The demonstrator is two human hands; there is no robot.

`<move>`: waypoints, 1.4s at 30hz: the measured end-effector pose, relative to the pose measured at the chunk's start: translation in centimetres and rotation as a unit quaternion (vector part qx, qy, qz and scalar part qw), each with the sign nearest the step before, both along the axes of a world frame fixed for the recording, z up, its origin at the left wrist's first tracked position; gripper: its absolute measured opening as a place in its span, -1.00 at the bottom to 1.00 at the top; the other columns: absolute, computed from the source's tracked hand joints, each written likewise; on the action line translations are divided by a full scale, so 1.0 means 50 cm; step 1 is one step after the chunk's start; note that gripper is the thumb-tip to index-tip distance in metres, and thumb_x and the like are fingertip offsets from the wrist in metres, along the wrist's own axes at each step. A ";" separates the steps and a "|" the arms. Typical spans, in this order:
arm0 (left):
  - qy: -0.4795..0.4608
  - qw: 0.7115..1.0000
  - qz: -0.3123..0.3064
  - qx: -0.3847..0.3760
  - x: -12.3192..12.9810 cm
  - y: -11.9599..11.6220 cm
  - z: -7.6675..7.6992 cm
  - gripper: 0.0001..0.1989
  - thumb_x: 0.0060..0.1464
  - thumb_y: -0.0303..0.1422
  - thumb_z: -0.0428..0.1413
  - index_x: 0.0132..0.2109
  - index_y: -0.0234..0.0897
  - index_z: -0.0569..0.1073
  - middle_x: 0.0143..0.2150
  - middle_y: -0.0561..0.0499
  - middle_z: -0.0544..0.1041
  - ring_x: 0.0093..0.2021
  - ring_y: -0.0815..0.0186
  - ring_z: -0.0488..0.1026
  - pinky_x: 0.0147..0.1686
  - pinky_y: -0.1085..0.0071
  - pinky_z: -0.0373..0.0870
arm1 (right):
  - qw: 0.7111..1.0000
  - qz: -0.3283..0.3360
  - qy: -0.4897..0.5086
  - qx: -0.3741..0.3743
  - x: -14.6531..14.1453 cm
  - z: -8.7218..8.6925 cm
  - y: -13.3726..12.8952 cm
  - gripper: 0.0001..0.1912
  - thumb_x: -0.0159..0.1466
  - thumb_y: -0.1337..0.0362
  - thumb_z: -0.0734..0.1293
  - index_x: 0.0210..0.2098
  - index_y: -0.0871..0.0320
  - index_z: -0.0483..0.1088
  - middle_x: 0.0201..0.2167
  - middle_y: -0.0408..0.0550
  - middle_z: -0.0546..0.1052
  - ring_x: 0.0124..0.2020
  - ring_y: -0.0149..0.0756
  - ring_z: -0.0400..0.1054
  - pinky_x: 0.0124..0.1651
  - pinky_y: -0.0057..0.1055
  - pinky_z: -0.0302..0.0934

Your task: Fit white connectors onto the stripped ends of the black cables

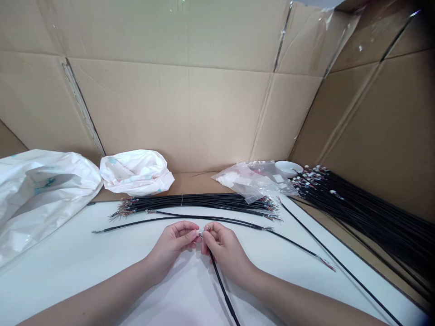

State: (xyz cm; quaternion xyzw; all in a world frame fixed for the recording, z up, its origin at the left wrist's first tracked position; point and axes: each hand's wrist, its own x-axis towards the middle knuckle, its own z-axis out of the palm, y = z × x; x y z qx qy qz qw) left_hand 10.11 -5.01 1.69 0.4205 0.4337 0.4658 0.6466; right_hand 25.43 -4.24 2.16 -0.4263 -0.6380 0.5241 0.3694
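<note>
- At the far left of the frame, you are working beside a slack white plastic sack (41,199) and a crumpled white plastic bag (136,172); their loose folds could snag stray wire ends if you are reaching across them.
- At lower centre, you are holding your left hand (171,246) and right hand (226,253) together, fingertips pinched on the tiny end of a black cable (222,287) (the end is too small to make out clearly). A slipping pinch could bend or tear its fine strands.
- Just above your hands, a tied black wire bundle (190,203) is lying near loose black wires (210,219); a sharp tug could tangle them.
- Toward the upper right, a clear plastic bag (248,181) and a white bowl (288,168) are sitting close together; a stray elbow could tip them.
- At the far right, a heap of black wires (374,222) is sprawling, and its frayed ends could catch on anything you are pulling past.
</note>
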 end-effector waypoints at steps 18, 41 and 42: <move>0.039 0.999 0.011 0.009 0.002 -0.001 0.004 -0.75 -0.18 -0.28 0.25 -0.34 -0.36 0.47 -0.46 -0.01 0.48 -0.44 0.38 0.34 -0.41 0.47 0.22 | 0.996 -0.005 -0.055 0.063 0.001 0.006 -0.011 -0.84 0.20 0.27 0.13 -0.46 0.18 0.23 -0.59 -0.14 0.40 -0.55 -0.44 0.24 -0.48 -0.52 0.08; 0.026 0.999 -0.031 0.027 0.005 -0.004 0.005 -0.76 -0.15 -0.28 0.23 -0.36 -0.38 0.47 -0.44 -0.06 0.51 -0.45 0.33 0.40 -0.33 0.37 0.29 | 0.993 -0.004 -0.058 0.098 0.002 -0.004 -0.018 -0.83 0.22 0.24 0.14 -0.47 0.17 0.21 -0.58 -0.15 0.41 -0.54 -0.44 0.23 -0.44 -0.50 0.06; 0.031 0.999 -0.023 0.029 0.004 -0.004 0.004 -0.76 -0.15 -0.28 0.23 -0.35 -0.38 0.46 -0.44 -0.05 0.50 -0.44 0.34 0.39 -0.34 0.39 0.28 | 0.996 -0.005 -0.041 0.080 0.001 -0.006 -0.016 -0.83 0.22 0.23 0.14 -0.46 0.18 0.21 -0.58 -0.14 0.40 -0.55 -0.45 0.23 -0.45 -0.51 0.06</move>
